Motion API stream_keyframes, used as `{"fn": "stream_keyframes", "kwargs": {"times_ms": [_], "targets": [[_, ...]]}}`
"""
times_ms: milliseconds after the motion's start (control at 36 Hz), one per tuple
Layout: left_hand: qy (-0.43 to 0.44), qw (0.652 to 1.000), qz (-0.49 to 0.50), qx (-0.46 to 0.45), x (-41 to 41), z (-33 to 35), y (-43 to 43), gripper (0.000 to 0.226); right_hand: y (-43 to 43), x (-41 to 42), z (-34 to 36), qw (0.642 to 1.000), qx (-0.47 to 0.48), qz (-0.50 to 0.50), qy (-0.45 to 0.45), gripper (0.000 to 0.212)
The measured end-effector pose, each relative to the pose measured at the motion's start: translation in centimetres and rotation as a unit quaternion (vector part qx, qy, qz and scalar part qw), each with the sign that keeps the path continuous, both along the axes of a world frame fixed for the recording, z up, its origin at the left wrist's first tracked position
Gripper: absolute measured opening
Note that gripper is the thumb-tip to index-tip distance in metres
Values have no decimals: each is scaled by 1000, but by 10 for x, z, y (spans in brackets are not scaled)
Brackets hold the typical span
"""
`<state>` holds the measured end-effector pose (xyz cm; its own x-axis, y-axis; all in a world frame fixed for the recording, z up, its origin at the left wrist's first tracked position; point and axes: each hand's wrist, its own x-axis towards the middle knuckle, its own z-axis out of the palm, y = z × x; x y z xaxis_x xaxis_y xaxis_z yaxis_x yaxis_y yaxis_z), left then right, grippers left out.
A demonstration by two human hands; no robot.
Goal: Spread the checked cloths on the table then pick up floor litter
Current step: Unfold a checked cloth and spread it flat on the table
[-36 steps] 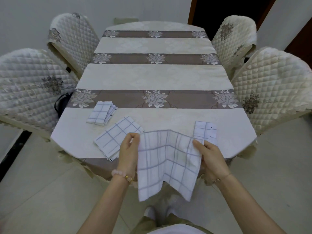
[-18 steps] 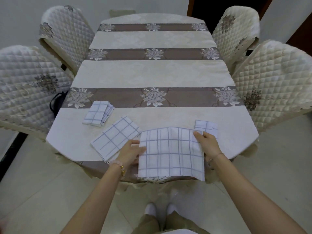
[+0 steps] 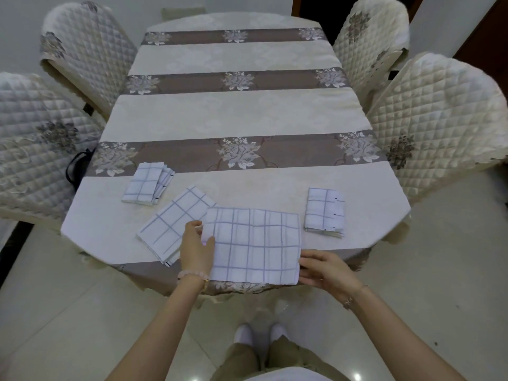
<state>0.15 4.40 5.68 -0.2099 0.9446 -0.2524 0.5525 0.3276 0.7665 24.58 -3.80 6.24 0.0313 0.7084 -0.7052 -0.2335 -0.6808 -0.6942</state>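
Since half a second ago the right hand (image 3: pixel 327 269) has slid from the far corner to the near right corner of the opened checked cloth (image 3: pixel 255 246), which now lies flat at the near edge of the table (image 3: pixel 236 119). Its fingertips touch the hem; whether they pinch it I cannot tell. The left hand (image 3: pixel 196 250) pinches the left edge. That edge overlaps the half-folded cloth (image 3: pixel 173 224), so a tug could drag it askew, and the near hem might slip off the table rim.
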Motion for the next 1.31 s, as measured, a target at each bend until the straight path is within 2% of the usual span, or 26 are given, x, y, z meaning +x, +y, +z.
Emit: {"fn": "stream_keyframes", "kwargs": {"times_ms": [56,83,139,194,278,333,528,667,750,833,944,1056,1306], "targets": [[118,989,-56,73,6,1,-7,37,-2,-3,2,1000,12,-2,8,21],[138,981,-90,106,11,4,-12,33,-3,-4,2,1000,20,-6,13,22],[85,977,-167,107,27,16,-26,23,-3,-7,4,999,29,-22,24,23],[-3,972,-232,40,45,27,-46,26,-3,-9,5,998,36,-35,33,24],[6,953,-303,2,67,31,-73,47,-4,-13,7,996,49,-53,56,24],[14,950,-311,5,74,29,-83,53,-4,-16,9,994,55,-69,68,24],[-30,965,-255,54,71,32,-84,3,-4,-24,15,993,67,-85,43,19],[-128,975,-177,47,58,51,-72,13,1,-20,25,994,79,-80,14,25],[-195,973,-106,63,46,66,-58,18,5,-10,33,992,95,-77,-15,17],[-266,961,-17,72,30,80,-38,21,11,2,41,989,113,-73,-55,7],[-331,936,78,89,9,96,-11,22,22,18,51,986,131,-89,-44,12],[-293,942,119,115,-19,102,17,19,33,29,62,981,159,-88,-71,12],[-220,959,103,143,-59,115,60,17,73,44,90,943,259,-42,-204,7]]}}
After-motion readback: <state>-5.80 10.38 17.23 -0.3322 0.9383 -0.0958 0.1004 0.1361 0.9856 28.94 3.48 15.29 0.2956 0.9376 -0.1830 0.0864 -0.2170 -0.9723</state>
